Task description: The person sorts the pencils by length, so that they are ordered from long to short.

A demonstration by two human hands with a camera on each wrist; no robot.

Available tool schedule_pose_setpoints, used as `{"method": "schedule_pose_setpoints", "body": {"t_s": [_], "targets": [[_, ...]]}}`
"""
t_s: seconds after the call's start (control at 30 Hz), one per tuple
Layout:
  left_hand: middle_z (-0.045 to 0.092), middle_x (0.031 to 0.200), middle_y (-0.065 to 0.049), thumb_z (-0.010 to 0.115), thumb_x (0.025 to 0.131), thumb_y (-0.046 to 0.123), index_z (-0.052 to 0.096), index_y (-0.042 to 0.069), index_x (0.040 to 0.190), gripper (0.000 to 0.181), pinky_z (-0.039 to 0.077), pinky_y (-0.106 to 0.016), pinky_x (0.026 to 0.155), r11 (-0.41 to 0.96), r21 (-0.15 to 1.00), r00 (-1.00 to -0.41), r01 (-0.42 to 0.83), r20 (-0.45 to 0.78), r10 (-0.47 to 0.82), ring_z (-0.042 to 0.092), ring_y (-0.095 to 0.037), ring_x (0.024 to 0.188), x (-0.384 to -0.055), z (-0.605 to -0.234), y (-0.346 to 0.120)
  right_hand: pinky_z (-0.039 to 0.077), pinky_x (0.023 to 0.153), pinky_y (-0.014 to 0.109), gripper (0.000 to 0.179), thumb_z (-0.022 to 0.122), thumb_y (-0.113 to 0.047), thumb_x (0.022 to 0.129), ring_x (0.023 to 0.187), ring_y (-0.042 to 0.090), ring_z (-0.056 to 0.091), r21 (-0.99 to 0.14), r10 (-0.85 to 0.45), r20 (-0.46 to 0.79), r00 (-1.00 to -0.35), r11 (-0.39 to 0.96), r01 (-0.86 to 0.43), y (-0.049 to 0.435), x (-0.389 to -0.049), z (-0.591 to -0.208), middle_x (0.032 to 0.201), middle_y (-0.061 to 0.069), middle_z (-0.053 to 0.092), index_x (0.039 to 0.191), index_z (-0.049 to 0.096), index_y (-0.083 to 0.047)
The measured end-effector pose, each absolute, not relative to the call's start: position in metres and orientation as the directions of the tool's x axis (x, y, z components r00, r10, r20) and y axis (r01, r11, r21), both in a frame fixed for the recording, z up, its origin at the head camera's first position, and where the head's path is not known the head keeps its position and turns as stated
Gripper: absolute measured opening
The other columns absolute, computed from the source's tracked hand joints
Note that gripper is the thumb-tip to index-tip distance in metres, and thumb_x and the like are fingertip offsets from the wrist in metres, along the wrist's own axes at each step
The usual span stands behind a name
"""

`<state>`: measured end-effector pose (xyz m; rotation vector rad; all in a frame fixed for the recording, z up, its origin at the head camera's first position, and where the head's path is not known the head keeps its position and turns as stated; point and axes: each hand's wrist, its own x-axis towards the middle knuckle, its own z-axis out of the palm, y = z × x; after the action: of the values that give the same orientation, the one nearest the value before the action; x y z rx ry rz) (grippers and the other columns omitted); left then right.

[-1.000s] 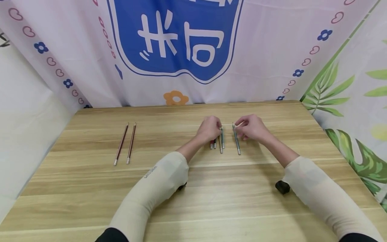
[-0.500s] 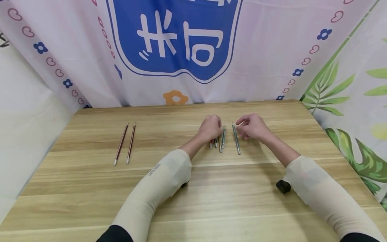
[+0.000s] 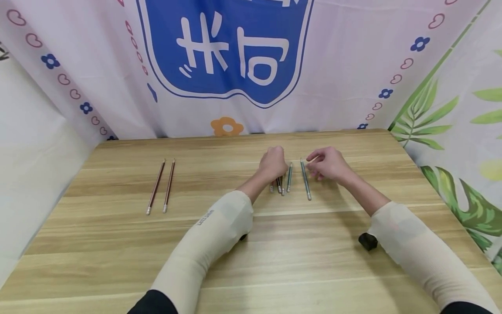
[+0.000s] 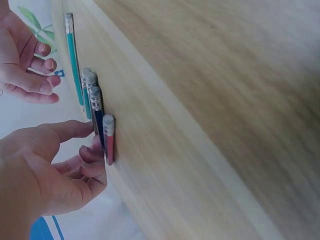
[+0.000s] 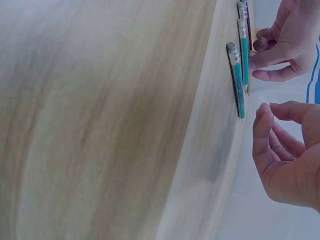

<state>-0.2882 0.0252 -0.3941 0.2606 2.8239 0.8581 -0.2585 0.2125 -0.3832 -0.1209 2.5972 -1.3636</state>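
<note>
In the head view my left hand (image 3: 273, 163) covers the upper ends of several pencils lying close together. Its thumb and fingers pinch a gold pencil (image 3: 283, 191) beside a dark pencil (image 4: 95, 93). A red pencil (image 4: 109, 126) lies on the outer side of these, partly hidden. To their right sits a short teal pencil (image 3: 290, 178), apart from the fingers. Farther right lies a longer teal pencil (image 3: 305, 179). Next to its tip is my right hand (image 3: 327, 163), fingers loosely bent and thumb near the index fingertip, holding nothing (image 5: 287, 150).
Two dark red pencils, one outer (image 3: 156, 187) and one inner (image 3: 169, 185), lie side by side on the left of the wooden table (image 3: 274, 261). A printed cloth (image 3: 333, 65) hangs along the back edge.
My left hand has shifted the gold pencil slightly left, toward the dark one, and away from the short teal pencil. The right hand has stayed almost still.
</note>
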Motion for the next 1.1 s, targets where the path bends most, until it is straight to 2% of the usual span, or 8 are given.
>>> {"method": "schedule_pose_setpoints", "body": {"t_s": [0.13, 0.33, 0.57, 0.73, 0.8, 0.9, 1.0, 1.1], "targets": [[0.062, 0.071, -0.007, 0.066, 0.087, -0.007, 0.056, 0.007, 0.073, 0.022, 0.054, -0.023, 0.045, 0.809, 0.579, -0.969, 0.097, -0.132, 0.210, 0.059, -0.017, 0.053, -0.288, -0.391, 0.028, 0.059, 0.051, 0.023, 0.025, 0.066, 0.001, 0.097, 0.062, 0.013, 0.066, -0.823, -0.166, -0.149, -0.975, 0.567, 0.030, 0.213, -0.259, -0.384, 0.093, 0.024, 0.074, 0.118, 0.065, 0.013], [0.041, 0.062, 0.000, 0.067, 0.086, -0.007, 0.041, 0.013, 0.064, 0.039, 0.042, -0.021, 0.045, 0.816, 0.569, -0.967, 0.105, -0.132, 0.217, 0.049, -0.014, 0.053, -0.290, -0.389, 0.030, 0.058, 0.051, 0.023, 0.025, 0.066, 0.001, 0.097, 0.062, 0.013, 0.065, -0.827, -0.167, -0.153, -0.974, 0.561, 0.033, 0.214, -0.259, -0.384, 0.093, 0.024, 0.074, 0.119, 0.065, 0.013], [0.050, 0.064, -0.001, 0.073, 0.088, -0.002, 0.048, 0.011, 0.068, 0.035, 0.051, -0.021, 0.047, 0.767, 0.641, -0.968, 0.028, -0.175, 0.181, 0.053, -0.013, 0.052, -0.291, -0.386, 0.025, 0.059, 0.052, 0.023, 0.026, 0.066, 0.001, 0.097, 0.064, 0.015, 0.066, -0.828, -0.162, -0.156, -0.974, 0.559, 0.039, 0.217, -0.258, -0.383, 0.094, 0.026, 0.073, 0.120, 0.065, 0.014], [0.040, 0.051, 0.003, 0.075, 0.087, 0.002, 0.042, 0.014, 0.057, 0.046, 0.045, -0.021, 0.044, 0.752, 0.659, -0.968, 0.009, -0.182, 0.171, 0.043, -0.011, 0.045, -0.294, -0.383, 0.019, 0.061, 0.054, 0.025, 0.027, 0.067, 0.000, 0.097, 0.064, 0.015, 0.067, -0.816, -0.166, -0.181, -0.969, 0.576, 0.053, 0.217, -0.258, -0.385, 0.095, 0.026, 0.073, 0.120, 0.064, 0.014], [0.041, 0.051, 0.004, 0.074, 0.086, 0.002, 0.044, 0.014, 0.056, 0.045, 0.045, -0.021, 0.043, 0.732, 0.681, -0.966, -0.008, -0.194, 0.170, 0.043, -0.010, 0.045, -0.293, -0.381, 0.017, 0.061, 0.055, 0.025, 0.027, 0.067, -0.001, 0.097, 0.063, 0.015, 0.067, -0.812, -0.167, -0.191, -0.967, 0.581, 0.060, 0.216, -0.258, -0.385, 0.095, 0.025, 0.074, 0.119, 0.063, 0.014], [0.053, 0.060, 0.002, 0.074, 0.088, 0.003, 0.054, 0.011, 0.062, 0.034, 0.051, -0.021, 0.047, 0.697, 0.717, -0.963, -0.029, -0.207, 0.174, 0.050, -0.010, 0.049, -0.291, -0.377, 0.014, 0.062, 0.054, 0.026, 0.026, 0.068, -0.001, 0.097, 0.062, 0.014, 0.067, -0.810, -0.174, -0.200, -0.964, 0.583, 0.063, 0.214, -0.258, -0.387, 0.091, 0.023, 0.074, 0.118, 0.063, 0.014], [0.065, 0.077, -0.003, 0.074, 0.090, 0.002, 0.065, 0.005, 0.077, 0.016, 0.059, -0.023, 0.056, 0.650, 0.759, -0.960, -0.037, -0.208, 0.188, 0.057, -0.012, 0.056, -0.288, -0.374, 0.011, 0.062, 0.053, 0.025, 0.026, 0.069, -0.001, 0.096, 0.060, 0.014, 0.066, -0.808, -0.178, -0.199, -0.964, 0.586, 0.058, 0.212, -0.259, -0.390, 0.087, 0.020, 0.074, 0.116, 0.063, 0.014], [0.069, 0.089, -0.011, 0.072, 0.092, 0.000, 0.068, 0.000, 0.093, 0.004, 0.064, -0.028, 0.063, 0.579, 0.814, -0.952, -0.047, -0.211, 0.220, 0.062, -0.015, 0.062, -0.286, -0.373, 0.006, 0.062, 0.053, 0.026, 0.026, 0.071, -0.001, 0.095, 0.059, 0.013, 0.066, -0.811, -0.183, -0.195, -0.964, 0.583, 0.054, 0.209, -0.260, -0.392, 0.082, 0.018, 0.074, 0.115, 0.063, 0.015]]}}
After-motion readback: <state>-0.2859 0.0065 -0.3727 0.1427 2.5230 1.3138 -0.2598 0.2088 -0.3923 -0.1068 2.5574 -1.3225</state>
